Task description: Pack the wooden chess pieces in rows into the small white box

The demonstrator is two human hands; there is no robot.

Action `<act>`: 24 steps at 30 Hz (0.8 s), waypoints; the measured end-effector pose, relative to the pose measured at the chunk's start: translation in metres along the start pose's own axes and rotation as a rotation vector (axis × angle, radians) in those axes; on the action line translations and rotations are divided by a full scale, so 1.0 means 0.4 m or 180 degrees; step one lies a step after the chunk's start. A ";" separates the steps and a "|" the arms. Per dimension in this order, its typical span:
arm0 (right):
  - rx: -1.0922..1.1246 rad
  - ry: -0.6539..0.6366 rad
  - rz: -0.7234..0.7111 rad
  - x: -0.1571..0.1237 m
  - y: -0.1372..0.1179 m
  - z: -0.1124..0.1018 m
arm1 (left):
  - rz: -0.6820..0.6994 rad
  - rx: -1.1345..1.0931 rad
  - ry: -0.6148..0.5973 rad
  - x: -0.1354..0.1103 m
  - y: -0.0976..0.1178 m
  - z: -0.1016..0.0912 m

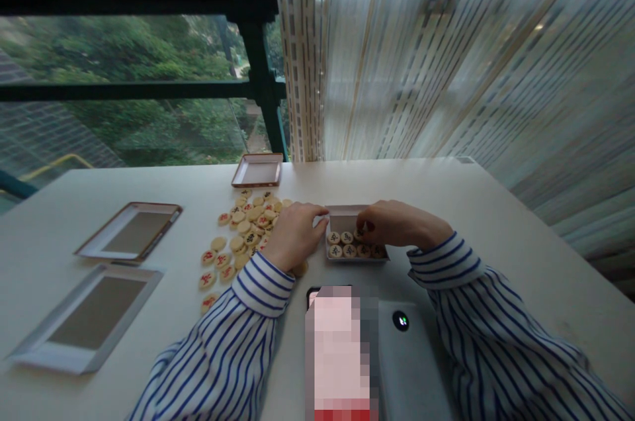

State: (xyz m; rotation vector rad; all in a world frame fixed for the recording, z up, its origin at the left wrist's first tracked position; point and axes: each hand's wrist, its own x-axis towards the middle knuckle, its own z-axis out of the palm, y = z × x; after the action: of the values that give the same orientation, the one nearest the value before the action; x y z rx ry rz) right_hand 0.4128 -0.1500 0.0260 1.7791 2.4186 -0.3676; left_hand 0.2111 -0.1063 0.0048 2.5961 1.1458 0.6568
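A small white box (pixel 343 216) sits on the white table (pixel 496 222) in front of me, with several round wooden chess pieces (pixel 350 250) laid in rows inside it. My left hand (pixel 294 233) rests at the box's left edge, fingers curled against its rim. My right hand (pixel 391 222) is over the box's right side, fingertips pinched down on a piece inside it. A loose heap of round wooden pieces (pixel 243 229) with red and black characters lies just left of my left hand. Both arms wear blue-striped white sleeves.
A brown-edged tray (pixel 256 171) lies at the table's far edge. Two more flat trays lie at left, one brown-rimmed (pixel 129 232) and one white (pixel 84 318). A grey device (pixel 407 355) with a small light sits near me. A window and striped curtain stand behind.
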 end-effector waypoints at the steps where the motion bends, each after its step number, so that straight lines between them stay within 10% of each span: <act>1: -0.0009 -0.0004 0.0009 0.000 0.000 0.001 | -0.0012 0.0008 -0.0011 0.000 0.000 0.000; 24: -0.0112 -0.0187 0.0062 -0.004 -0.008 -0.010 | -0.0113 0.0104 -0.0160 -0.001 0.009 -0.010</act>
State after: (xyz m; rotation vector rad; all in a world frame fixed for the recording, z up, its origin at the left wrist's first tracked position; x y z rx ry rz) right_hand 0.4104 -0.1512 0.0306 1.7510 2.3516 -0.3675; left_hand 0.2112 -0.1088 0.0093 2.5974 1.1939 0.5668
